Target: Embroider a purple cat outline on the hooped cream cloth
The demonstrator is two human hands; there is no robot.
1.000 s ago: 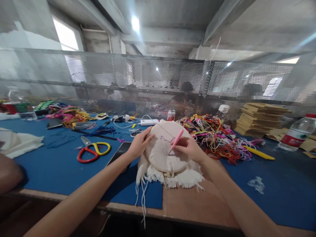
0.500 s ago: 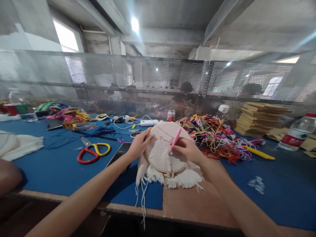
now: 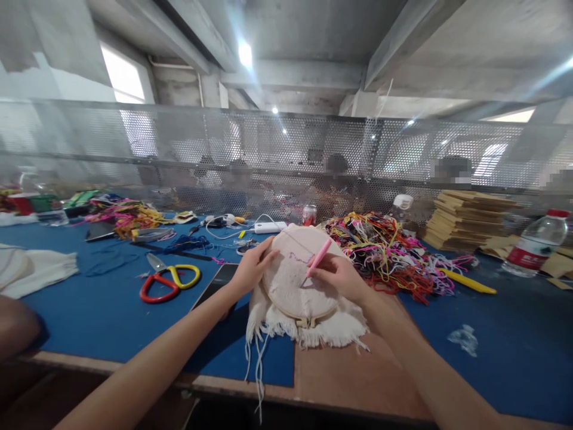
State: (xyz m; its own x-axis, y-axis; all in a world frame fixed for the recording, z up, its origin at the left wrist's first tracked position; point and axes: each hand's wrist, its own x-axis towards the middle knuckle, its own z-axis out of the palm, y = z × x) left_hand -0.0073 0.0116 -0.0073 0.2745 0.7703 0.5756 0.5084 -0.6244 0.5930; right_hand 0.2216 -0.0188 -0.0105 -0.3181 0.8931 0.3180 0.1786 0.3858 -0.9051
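A round embroidery hoop [image 3: 274,301] with cream cloth [image 3: 286,275] stretched in it lies tilted at the table's front edge. Purple marks run across its upper part, and frayed fringe hangs below the hoop's screw. My left hand [image 3: 253,266] grips the hoop's upper left rim, thumb on the cloth and fingers hidden behind. In my right hand [image 3: 336,275] is a pink punch needle [image 3: 319,258], pinched near its lower end. Its thin metal tip meets the cloth or hovers just over it; I cannot tell which.
Red-and-yellow scissors [image 3: 168,280] lie left, by a dark phone-like slab [image 3: 215,283]. A tangled yarn heap [image 3: 380,251], a yellow tool [image 3: 468,280], a bottle [image 3: 535,245] and stacked brown packets [image 3: 465,221] are right. A can [image 3: 308,215] stands behind. Another person's arm [image 3: 18,325] shows far left.
The punch needle leans over more, its tip a little further left on the cloth. My left hand keeps its place on the hoop. The whole view has shifted slightly.
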